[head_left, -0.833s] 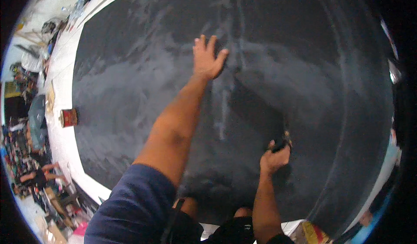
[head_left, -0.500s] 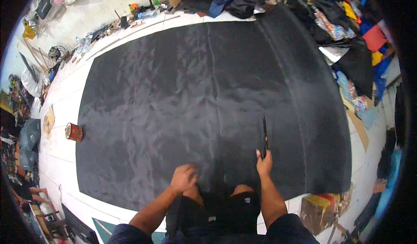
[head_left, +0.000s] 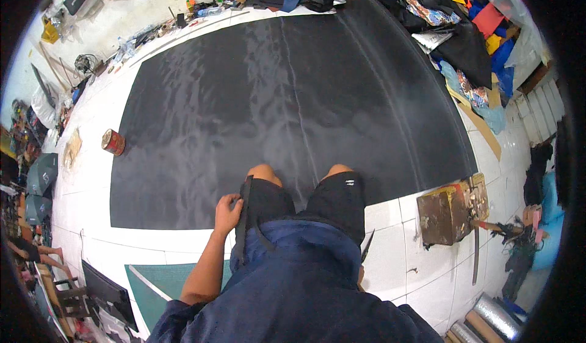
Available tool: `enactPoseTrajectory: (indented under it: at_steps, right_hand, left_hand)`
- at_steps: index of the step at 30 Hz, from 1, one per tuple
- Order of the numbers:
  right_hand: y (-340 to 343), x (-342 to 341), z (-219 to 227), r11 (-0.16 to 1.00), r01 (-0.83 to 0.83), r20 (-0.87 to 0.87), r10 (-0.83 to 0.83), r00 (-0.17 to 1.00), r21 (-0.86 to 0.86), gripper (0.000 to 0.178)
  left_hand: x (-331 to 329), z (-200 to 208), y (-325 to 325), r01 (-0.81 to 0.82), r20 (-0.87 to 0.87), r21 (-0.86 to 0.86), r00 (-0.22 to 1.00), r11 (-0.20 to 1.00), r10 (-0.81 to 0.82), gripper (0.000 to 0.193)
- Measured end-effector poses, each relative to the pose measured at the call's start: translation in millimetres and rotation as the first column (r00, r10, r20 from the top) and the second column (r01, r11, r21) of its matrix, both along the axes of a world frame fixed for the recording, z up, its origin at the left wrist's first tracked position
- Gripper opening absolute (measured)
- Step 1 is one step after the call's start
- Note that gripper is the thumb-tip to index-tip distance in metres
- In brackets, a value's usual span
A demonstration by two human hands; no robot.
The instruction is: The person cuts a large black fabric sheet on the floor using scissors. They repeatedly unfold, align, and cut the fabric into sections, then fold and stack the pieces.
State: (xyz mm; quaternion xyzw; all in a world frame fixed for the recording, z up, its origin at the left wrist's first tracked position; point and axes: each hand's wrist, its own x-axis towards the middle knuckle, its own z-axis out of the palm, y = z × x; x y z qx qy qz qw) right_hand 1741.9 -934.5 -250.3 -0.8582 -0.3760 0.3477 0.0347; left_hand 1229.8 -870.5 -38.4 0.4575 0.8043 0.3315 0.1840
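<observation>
A large black sheet lies spread on the floor, with pale crease lines running along it, and my bare knees rest at its near edge. Beside my left thigh is my left hand, its fingers loosely bent and thumb apart, against the black shorts. A dark strap hangs close to the fingertips. Only a sliver of my right hand shows past my right side; my body hides the rest. From it the dark blades of scissors point up over the white tiles.
A red tin can stands at the sheet's left edge. On the right are a worn brown box and a heap of fabric scraps. A green cutting mat lies at lower left. Silvery rolls lie at lower right.
My right hand has drawn the scissors back from over the sheet to my right side. The left hand has moved back beside my thigh. My body now covers more of the near view.
</observation>
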Motion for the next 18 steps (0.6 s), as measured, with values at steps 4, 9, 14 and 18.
enactPoseTrajectory:
  at_steps: [4,9,14,18]
  right_hand:
    - [0,19,-7,0.878,-0.473,-0.216,0.451,0.866,-0.065,0.044]
    - [58,21,22,0.755,-0.635,-0.018,0.641,0.767,-0.161,0.037]
    - [158,-35,102,0.65,-0.747,-0.126,0.76,0.637,0.143,0.044]
    - [223,-109,96,0.375,-0.863,0.15,0.884,0.443,0.339,0.048]
  left_hand:
    - [0,22,10,0.062,-0.05,0.044,0.997,0.997,-0.06,0.026]
    - [-7,36,29,0.143,-0.043,0.062,0.989,0.988,-0.14,0.029]
    - [-18,32,44,0.193,-0.124,0.04,0.974,0.98,-0.187,0.033]
    - [17,33,41,0.233,-0.187,-0.078,0.952,0.969,-0.243,0.036]
